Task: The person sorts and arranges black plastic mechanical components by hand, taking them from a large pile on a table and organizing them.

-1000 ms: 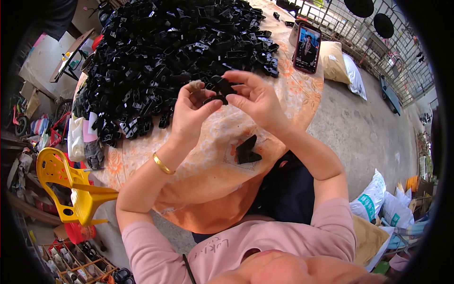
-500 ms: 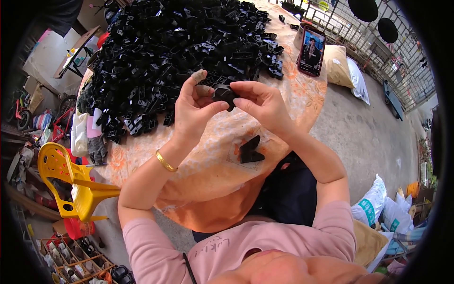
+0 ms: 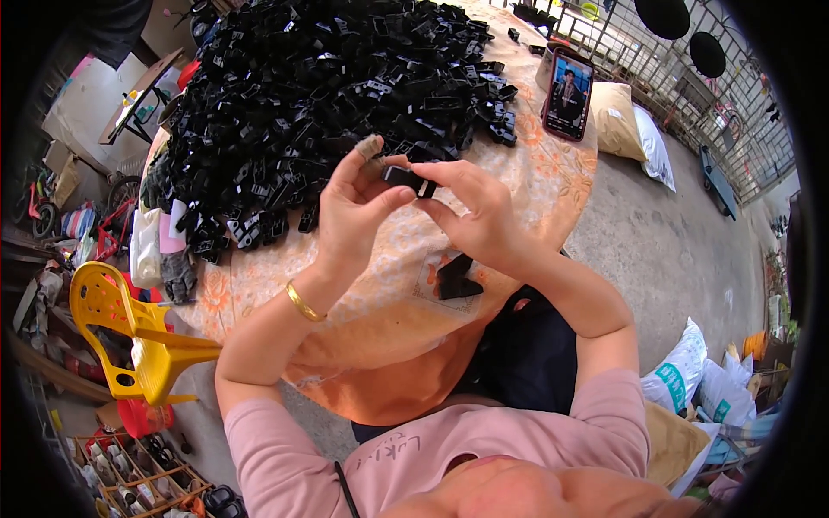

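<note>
Between both hands, above the near side of the table, is a small black plastic part [image 3: 403, 177]. My left hand [image 3: 352, 203] pinches its left end between thumb and fingers; the index fingertip, wrapped in tan tape, sticks up. On the part's right end, the fingers of my right hand [image 3: 473, 207] are closed. Just beyond the hands spreads a large heap of similar black plastic parts [image 3: 328, 95]. A dark, angular scrap [image 3: 458, 278] lies on the cloth below my right hand.
An orange flowered tablecloth [image 3: 363, 345] covers the table. At the right edge a phone [image 3: 568, 93] stands propped up. To the left are a yellow plastic chair [image 3: 129, 328], a dark glove [image 3: 180, 276] and a white bottle-like item [image 3: 147, 246]. Filled sacks [image 3: 617, 121] lie on the floor at right.
The black part has turned in my fingers and now lies more lengthwise between the hands. My right index finger has shifted onto its end, and the right hand has moved slightly lower.
</note>
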`<move>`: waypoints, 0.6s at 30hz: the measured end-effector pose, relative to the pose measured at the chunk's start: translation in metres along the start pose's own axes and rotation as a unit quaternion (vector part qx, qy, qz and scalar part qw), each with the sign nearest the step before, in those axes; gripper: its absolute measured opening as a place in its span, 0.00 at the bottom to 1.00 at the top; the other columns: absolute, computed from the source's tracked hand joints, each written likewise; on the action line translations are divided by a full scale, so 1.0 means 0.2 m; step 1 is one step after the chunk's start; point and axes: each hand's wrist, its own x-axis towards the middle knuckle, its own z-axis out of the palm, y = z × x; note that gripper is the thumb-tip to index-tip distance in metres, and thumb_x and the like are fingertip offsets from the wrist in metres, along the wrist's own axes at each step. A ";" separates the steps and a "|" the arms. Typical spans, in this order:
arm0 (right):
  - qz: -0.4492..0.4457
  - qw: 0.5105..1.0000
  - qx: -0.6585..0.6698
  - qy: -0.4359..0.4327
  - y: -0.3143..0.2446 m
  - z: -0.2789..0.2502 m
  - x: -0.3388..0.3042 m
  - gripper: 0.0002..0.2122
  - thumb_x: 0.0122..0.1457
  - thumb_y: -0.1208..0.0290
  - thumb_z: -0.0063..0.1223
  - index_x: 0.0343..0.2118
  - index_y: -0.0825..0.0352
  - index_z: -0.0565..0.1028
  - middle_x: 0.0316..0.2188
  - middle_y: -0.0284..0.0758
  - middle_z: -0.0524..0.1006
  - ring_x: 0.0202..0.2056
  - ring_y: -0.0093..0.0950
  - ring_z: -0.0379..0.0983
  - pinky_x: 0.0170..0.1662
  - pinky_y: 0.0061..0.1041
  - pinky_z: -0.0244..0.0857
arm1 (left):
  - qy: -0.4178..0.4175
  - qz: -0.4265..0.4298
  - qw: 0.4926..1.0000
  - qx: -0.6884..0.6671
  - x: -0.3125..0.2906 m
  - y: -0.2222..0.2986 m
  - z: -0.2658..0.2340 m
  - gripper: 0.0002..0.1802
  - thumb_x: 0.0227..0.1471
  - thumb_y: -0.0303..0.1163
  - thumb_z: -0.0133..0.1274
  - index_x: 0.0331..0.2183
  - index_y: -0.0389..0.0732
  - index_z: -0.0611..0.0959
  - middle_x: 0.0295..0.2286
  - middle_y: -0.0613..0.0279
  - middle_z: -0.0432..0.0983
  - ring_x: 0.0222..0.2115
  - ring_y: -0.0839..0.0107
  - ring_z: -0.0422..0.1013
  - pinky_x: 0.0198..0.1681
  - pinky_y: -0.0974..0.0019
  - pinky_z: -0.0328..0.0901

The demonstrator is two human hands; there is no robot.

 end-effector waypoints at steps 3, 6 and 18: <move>-0.012 1.000 0.003 0.028 -0.03 0.04 0.01 0.21 0.44 0.80 0.59 0.45 0.69 0.68 0.33 0.38 0.74 0.34 0.31 0.72 0.39 0.26 0.67 | 0.006 -0.023 0.998 -0.053 0.00 -0.01 0.00 0.31 0.40 0.15 0.56 0.48 0.35 0.66 0.41 0.56 0.70 0.37 0.72 0.70 0.43 0.71 0.68; 0.099 0.990 0.085 0.051 0.00 0.06 0.03 0.23 0.45 0.79 0.59 0.47 0.71 0.67 0.35 0.36 0.74 0.37 0.27 0.72 0.42 0.23 0.66 | -0.005 -0.033 0.997 -0.075 -0.01 0.03 -0.01 0.30 0.41 0.15 0.55 0.48 0.35 0.67 0.41 0.56 0.70 0.39 0.71 0.69 0.44 0.69 0.66; -0.055 0.963 -0.243 -0.105 0.27 -0.20 0.17 0.19 0.42 0.77 0.56 0.41 0.67 0.72 0.41 0.39 0.72 0.44 0.37 0.67 0.49 0.30 0.61 | -0.180 0.000 0.951 0.253 -0.03 0.05 0.02 0.31 0.39 0.16 0.55 0.48 0.39 0.68 0.35 0.57 0.74 0.35 0.72 0.71 0.40 0.71 0.67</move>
